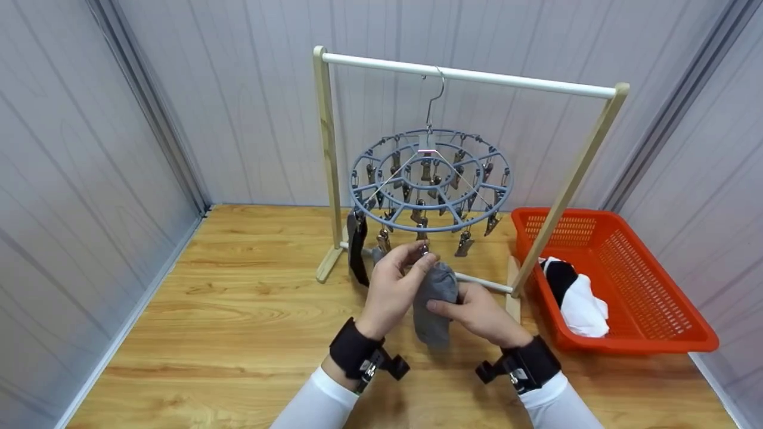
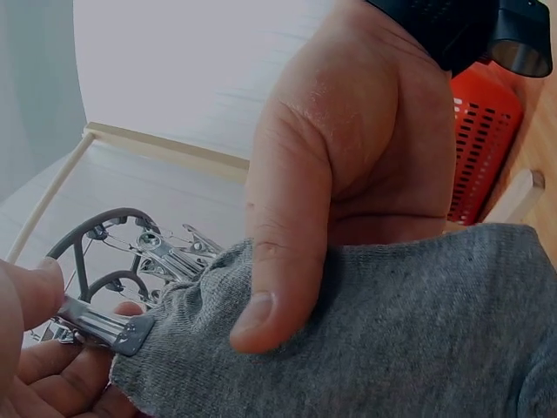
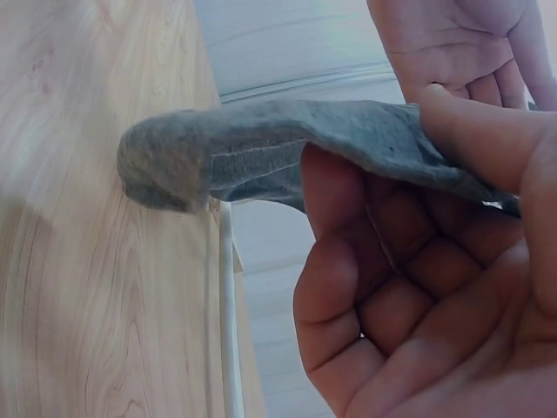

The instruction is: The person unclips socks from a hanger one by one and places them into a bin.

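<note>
From above the hands point(image 1: 388, 293) point(image 1: 480, 314), the head view faces forward and down; close wrist views share the grey sock point(image 2: 409, 322).

At right on the surface point(image 1: 238, 310) stands a basket point(image 1: 626, 280), black and white cloth point(image 1: 584, 305) in its left side; walls point(image 1: 262, 107) rise left, right and far.
</note>
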`<move>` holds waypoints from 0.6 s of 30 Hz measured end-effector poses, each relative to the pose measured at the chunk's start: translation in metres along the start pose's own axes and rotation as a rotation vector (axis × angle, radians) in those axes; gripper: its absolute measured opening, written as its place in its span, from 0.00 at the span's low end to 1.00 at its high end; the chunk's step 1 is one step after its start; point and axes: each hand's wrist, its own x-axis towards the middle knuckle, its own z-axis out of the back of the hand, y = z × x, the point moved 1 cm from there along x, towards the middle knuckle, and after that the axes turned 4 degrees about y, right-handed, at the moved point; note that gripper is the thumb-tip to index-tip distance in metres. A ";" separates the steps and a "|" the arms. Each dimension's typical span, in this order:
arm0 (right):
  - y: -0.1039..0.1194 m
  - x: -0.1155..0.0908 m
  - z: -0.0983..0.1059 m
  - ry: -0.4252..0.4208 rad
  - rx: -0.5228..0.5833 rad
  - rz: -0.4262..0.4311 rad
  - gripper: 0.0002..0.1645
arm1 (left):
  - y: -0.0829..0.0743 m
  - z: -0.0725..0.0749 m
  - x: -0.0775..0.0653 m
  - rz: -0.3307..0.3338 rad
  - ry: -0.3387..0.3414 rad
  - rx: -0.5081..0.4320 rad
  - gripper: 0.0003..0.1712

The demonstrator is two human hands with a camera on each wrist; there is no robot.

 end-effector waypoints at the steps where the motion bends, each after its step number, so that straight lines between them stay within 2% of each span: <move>1: 0.000 0.000 0.000 0.003 0.001 0.000 0.22 | 0.000 0.000 0.000 -0.004 -0.005 -0.001 0.22; 9: 0.002 0.000 0.000 0.022 0.002 0.005 0.22 | 0.001 0.000 0.002 -0.028 -0.035 0.035 0.18; 18: 0.001 0.000 0.000 0.018 -0.019 0.030 0.23 | 0.000 0.000 0.002 -0.033 -0.033 0.039 0.16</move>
